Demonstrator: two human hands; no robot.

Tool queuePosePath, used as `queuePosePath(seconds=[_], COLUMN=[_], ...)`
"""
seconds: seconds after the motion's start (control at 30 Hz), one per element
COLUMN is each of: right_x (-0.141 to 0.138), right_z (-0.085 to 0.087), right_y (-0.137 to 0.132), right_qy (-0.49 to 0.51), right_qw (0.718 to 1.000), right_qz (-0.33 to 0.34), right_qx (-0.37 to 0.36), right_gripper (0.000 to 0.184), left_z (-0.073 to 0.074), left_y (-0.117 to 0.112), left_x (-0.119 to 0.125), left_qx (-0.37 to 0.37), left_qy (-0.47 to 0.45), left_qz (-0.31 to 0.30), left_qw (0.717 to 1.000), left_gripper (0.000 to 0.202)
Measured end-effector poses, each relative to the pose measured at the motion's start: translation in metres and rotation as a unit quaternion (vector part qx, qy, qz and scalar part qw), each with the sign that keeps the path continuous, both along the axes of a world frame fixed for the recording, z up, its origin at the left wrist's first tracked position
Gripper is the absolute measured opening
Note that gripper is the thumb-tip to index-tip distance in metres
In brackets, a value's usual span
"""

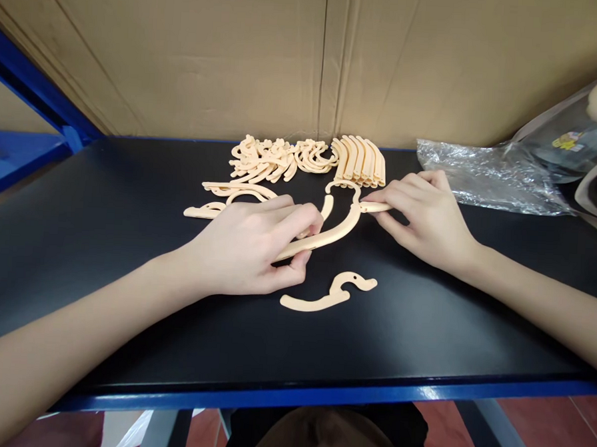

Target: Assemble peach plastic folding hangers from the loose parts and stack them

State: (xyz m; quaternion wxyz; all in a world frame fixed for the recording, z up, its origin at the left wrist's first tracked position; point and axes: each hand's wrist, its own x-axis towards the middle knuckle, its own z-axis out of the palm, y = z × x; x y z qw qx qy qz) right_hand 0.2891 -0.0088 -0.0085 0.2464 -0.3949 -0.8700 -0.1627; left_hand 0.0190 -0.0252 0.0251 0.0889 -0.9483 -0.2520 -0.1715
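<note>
My left hand (257, 248) is closed around one end of a long curved cream plastic piece (333, 230) that lies on the black tabletop (102, 240). My right hand (422, 213) pinches a short cream part (377, 206) at the other end, where a small hook-shaped loop (341, 186) meets the curved piece. A separate cream hook-shaped piece (329, 296) lies flat just in front of my left hand, touched by neither hand.
Behind the hands sit a pile of small cream hooks (274, 159), a stack of curved bars (359, 160) and loose curved pieces (230, 193) at the left. A crumpled clear plastic bag (486, 176) lies right. Cardboard (237, 53) backs the table; a blue frame (320, 391) edges it.
</note>
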Motion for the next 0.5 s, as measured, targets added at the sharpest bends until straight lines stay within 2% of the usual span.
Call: queuePosePath(seconds=[0.2, 0.4, 0.5], right_x=[-0.0014, -0.0003, -0.0008], right_z=[-0.0014, -0.0051, -0.0066], right_y=[-0.0014, -0.0003, -0.0010], right_qy=[0.003, 0.015, 0.024], right_qw=[0.999, 0.996, 0.996], right_qz=[0.025, 0.028, 0.023], right_qx=[-0.030, -0.081, -0.084], right_gripper=[0.015, 0.032, 0.031], left_z=[-0.0020, -0.0035, -0.0038], left_y=[0.0002, 0.0019, 0.0040], left_x=[-0.0001, -0.0019, -0.0028], left_qx=[-0.002, 0.004, 0.020], left_qy=[0.012, 0.039, 0.042], left_qz=[0.008, 0.004, -0.008], left_qw=[1.000, 0.999, 0.999], left_gripper=[0.016, 0.031, 0.036])
